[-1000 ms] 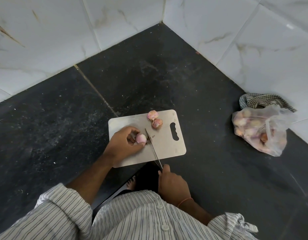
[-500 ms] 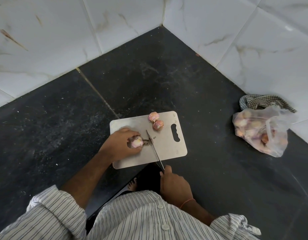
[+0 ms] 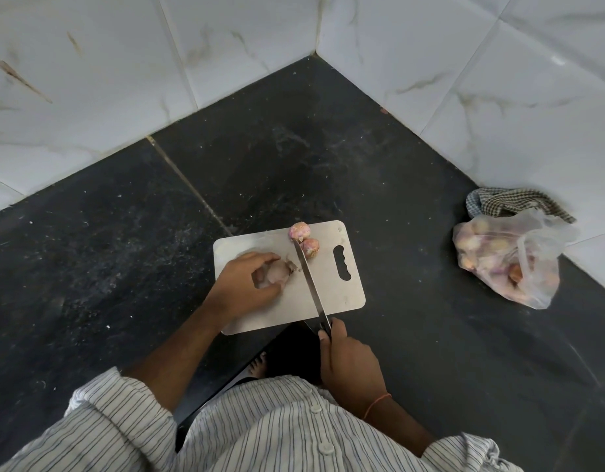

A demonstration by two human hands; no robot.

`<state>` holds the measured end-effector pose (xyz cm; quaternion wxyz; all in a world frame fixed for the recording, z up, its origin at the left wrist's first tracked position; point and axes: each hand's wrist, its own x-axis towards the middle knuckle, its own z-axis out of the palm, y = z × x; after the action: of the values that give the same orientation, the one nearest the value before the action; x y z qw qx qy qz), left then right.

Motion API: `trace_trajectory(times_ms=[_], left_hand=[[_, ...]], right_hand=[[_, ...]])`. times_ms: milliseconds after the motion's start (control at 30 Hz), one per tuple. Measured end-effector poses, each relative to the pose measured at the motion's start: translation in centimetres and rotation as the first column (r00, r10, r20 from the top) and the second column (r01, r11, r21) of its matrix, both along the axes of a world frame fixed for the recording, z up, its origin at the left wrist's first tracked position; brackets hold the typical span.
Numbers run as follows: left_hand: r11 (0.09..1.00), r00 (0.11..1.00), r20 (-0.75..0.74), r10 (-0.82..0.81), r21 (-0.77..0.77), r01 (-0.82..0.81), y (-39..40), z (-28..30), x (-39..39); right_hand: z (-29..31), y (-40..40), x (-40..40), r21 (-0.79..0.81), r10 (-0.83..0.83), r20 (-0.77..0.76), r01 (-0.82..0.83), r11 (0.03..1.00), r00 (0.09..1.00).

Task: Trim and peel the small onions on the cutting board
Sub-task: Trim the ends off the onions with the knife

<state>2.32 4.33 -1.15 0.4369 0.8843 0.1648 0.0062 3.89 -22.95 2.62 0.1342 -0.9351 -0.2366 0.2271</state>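
Observation:
A pale cutting board (image 3: 342, 294) lies on the dark floor in front of me. My left hand (image 3: 241, 286) curls round a small pinkish onion (image 3: 279, 271) on the board's left half; the onion is blurred. A scrap of cut-off skin (image 3: 292, 265) lies just right of it. My right hand (image 3: 347, 364) grips the handle of a knife (image 3: 309, 281), whose blade lies along the board with its tip close to two more small onions (image 3: 304, 238) at the far edge.
A clear plastic bag of small onions (image 3: 505, 260) sits on the floor to the right, against a checked cloth (image 3: 512, 199). White tiled walls meet in a corner beyond the board. My bare foot (image 3: 258, 364) shows below the board.
The knife blade has slid away from the held onion toward the two far onions. My left hand has drawn the onion left and turned it, leaving a cut scrap on the board.

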Motion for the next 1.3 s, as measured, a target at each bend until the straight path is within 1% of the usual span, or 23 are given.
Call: trace_trajectory(times_ms=[67, 200, 400, 500, 733, 833, 967, 1033, 1167, 1300], left_hand=[[0.999, 1.0, 0.016, 0.025, -0.034, -0.024, -0.5, -0.3, 0.0], [0.983, 0.996, -0.016, 0.091, -0.157, -0.092, -1.1, -0.8, -0.6], [0.967, 0.989, 0.013, 0.15, -0.21, -0.144, -1.2, -1.2, -1.3], [0.954, 0.985, 0.004, 0.17, -0.25, -0.163, -1.2, -1.2, -1.5], [0.918, 0.973, -0.004, 0.231, -0.331, -0.22, -1.2, -1.5, -1.5], [0.924, 0.976, -0.018, 0.219, -0.319, -0.213, -1.3, -1.4, -1.5], [0.955, 0.991, -0.019, 0.132, -0.267, -0.132, -1.6, -1.2, -1.6], [0.975, 0.995, -0.031, 0.09, -0.201, -0.095, -1.7, -1.3, -1.9], [1.0, 1.0, -0.02, 0.012, 0.003, -0.012, -1.9, -1.3, -3.2], [0.998, 1.0, -0.013, -0.013, 0.058, 0.014, -1.6, -1.3, -4.6]], right_hand=[[0.1, 0.0, 0.0, 0.01, -0.006, -0.01, 0.006, 1.0, 1.0], [0.1, -0.2, 0.1, 0.026, -0.01, -0.028, 0.011, 1.0, 1.0], [0.2, -0.6, -0.1, 0.024, -0.005, -0.032, 0.006, 1.0, 0.999], [0.2, -0.5, -0.3, 0.023, 0.028, -0.025, -0.027, 0.999, 0.999], [0.1, -0.3, -0.7, 0.074, 0.143, -0.099, -0.137, 0.988, 0.985], [0.2, -0.7, -0.9, 0.122, 0.156, -0.113, -0.143, 0.982, 0.981], [0.0, -1.3, -0.6, 0.169, 0.083, -0.102, -0.065, 0.983, 0.991], [-0.3, -1.6, -0.5, 0.167, 0.069, -0.1, -0.051, 0.985, 0.993], [-0.4, -1.9, -0.6, 0.161, 0.069, -0.108, -0.051, 0.986, 0.992], [-0.3, -1.9, -0.5, 0.158, 0.055, -0.108, -0.037, 0.987, 0.993]])
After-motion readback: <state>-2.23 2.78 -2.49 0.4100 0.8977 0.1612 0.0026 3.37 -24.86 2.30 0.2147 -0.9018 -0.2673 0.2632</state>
